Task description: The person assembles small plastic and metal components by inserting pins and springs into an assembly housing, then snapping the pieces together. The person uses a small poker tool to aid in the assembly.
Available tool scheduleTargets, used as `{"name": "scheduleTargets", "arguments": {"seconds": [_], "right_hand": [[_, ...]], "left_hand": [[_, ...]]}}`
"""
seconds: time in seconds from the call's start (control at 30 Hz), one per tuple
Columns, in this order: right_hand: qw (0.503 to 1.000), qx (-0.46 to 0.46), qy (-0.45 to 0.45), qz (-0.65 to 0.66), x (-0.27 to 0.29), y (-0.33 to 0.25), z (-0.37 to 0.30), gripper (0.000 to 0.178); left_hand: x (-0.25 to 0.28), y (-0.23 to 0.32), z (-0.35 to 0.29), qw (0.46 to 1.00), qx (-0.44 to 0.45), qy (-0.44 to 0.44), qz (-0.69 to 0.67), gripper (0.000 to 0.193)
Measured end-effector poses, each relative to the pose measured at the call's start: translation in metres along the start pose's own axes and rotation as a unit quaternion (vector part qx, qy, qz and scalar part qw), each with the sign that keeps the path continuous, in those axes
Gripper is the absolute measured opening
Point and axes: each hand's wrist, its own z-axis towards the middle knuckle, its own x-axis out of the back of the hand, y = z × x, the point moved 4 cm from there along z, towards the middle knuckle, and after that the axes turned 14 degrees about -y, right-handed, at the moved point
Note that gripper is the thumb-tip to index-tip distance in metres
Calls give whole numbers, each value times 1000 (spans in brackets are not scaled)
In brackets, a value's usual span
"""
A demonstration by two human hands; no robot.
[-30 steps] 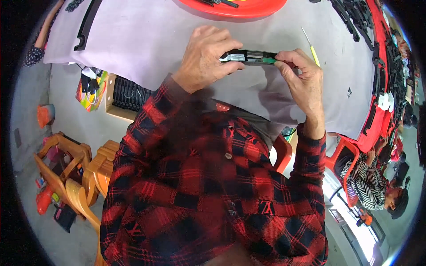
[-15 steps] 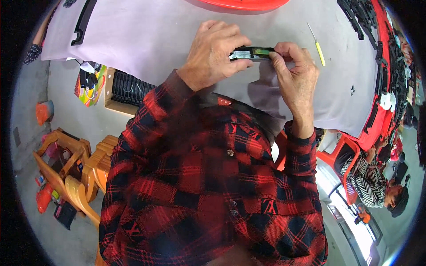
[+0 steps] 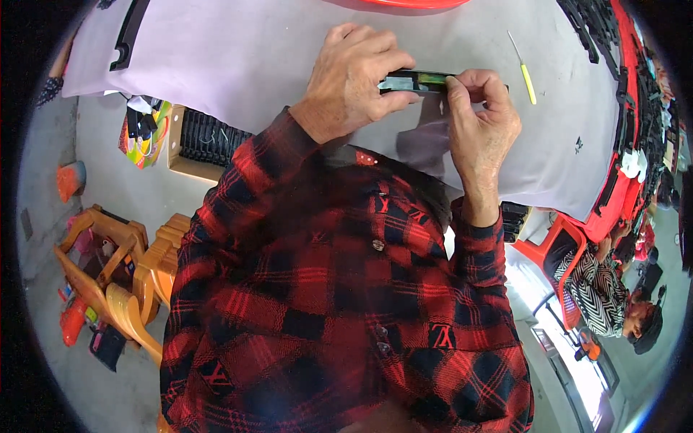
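Observation:
Both my hands hold a narrow black plastic part (image 3: 416, 81) above the light cloth-covered table (image 3: 245, 65). Set into it are a pale, shiny section and a yellow-green piece that resembles a level vial. My left hand (image 3: 354, 84) grips its left end between thumb and fingers. At the other end, my right hand (image 3: 484, 119) is closed, with the thumb pressed by the green piece and the index finger bent behind. The fingers hide both ends of the part. To the right of my right hand lies a thin-shafted tool with a yellow handle (image 3: 528, 83).
A red basin (image 3: 419, 3) stands at the far edge of view. Long black pieces lie at the left (image 3: 130, 36) and along the right red surface (image 3: 619, 36). Below the table's left side is a box of black parts (image 3: 209, 141). A person (image 3: 603, 292) sits at right.
The view has shifted slightly. My right thumb and fingers have moved a little inward along the part, covering more of its right end. My left hand keeps its grip.

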Motion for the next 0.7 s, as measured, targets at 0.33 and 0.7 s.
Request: {"name": "scheduleTargets", "arguments": {"seconds": [0.33,0.7], "right_hand": [[998,24,34,-50,-5,-6,-2,8],[991,65,71,-95,-12,-11,-14,10]], "left_hand": [[0,-1,0,1000,-3,3,5,35],[7,3,7,1000,-10,-25,-12,33]]}}
